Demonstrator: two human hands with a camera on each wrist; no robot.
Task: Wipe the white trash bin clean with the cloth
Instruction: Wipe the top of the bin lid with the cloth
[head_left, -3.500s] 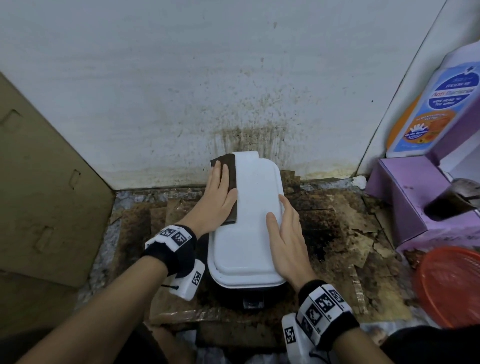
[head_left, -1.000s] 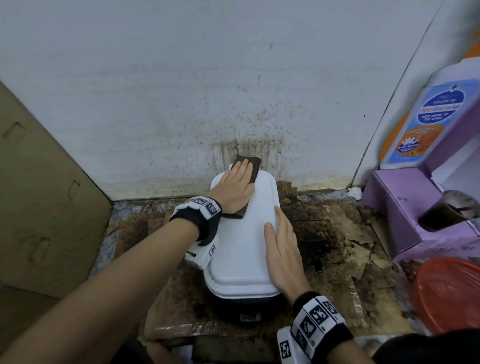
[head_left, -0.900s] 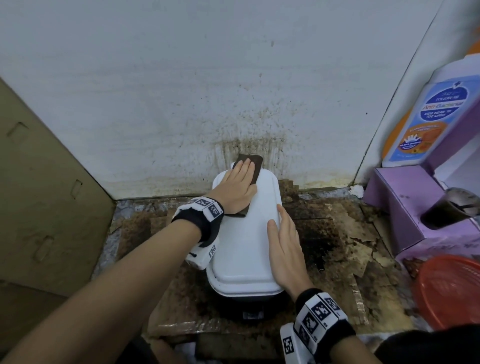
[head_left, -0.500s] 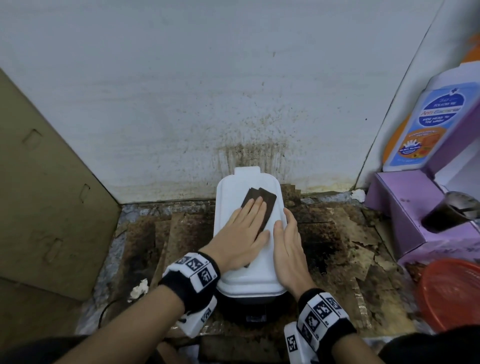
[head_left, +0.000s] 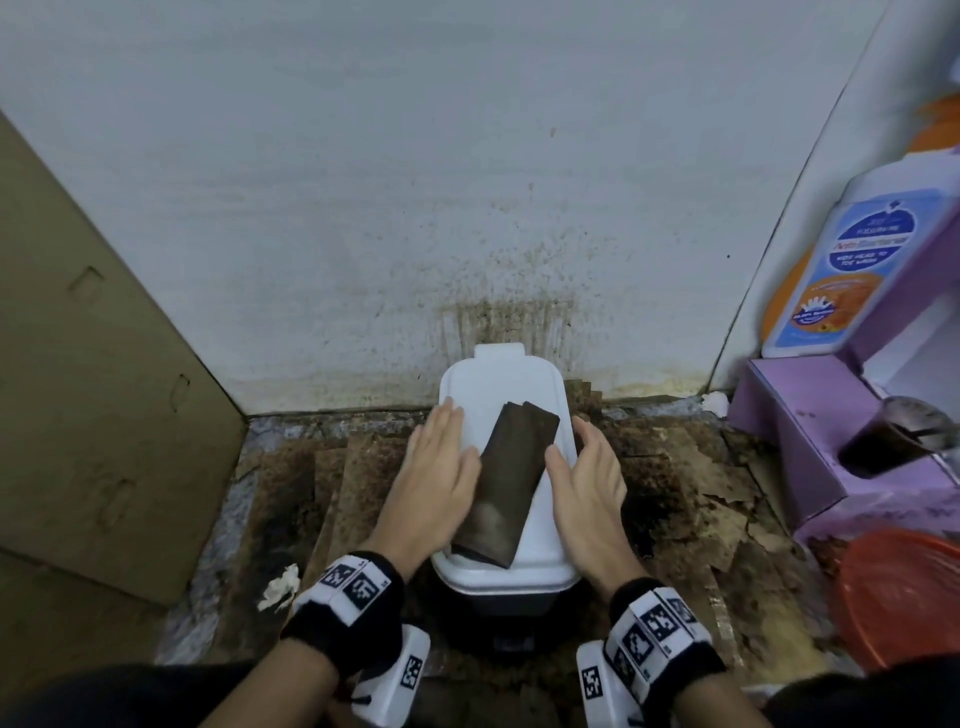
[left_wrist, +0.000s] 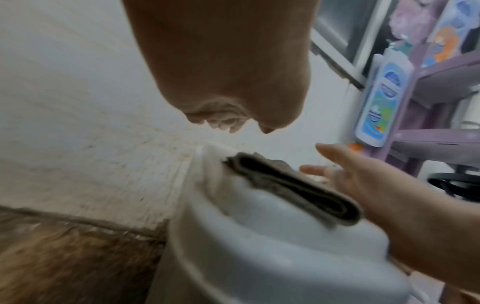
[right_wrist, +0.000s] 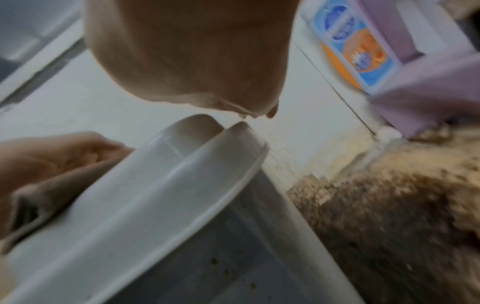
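Observation:
The white trash bin (head_left: 488, 395) stands on the dirty floor against the stained wall, lid closed. A folded dark brown cloth (head_left: 506, 483) lies loose and slanted on the lid. My left hand (head_left: 436, 467) hovers at the cloth's left edge over the lid's left side, fingers straight. At the lid's right rim my right hand (head_left: 584, 467) is held with fingers straight, next to the cloth. The left wrist view shows the cloth (left_wrist: 285, 185) lying alone on the bin (left_wrist: 259, 257), with the right hand (left_wrist: 363, 181) beside it. The right wrist view shows the lid (right_wrist: 155, 185) and the left hand (right_wrist: 52, 156).
A brown cardboard sheet (head_left: 93, 389) leans on the left. On the right stands a purple shelf (head_left: 810, 441) with a wash bottle (head_left: 852, 270) and a dark cup (head_left: 893, 436), and a red basket (head_left: 904, 597) below. A crumpled tissue (head_left: 280, 592) lies on the floor.
My left hand drew the cloth from the lid's far end toward the near end, then let it go and slid left. My right hand lifted slightly off the lid's right edge.

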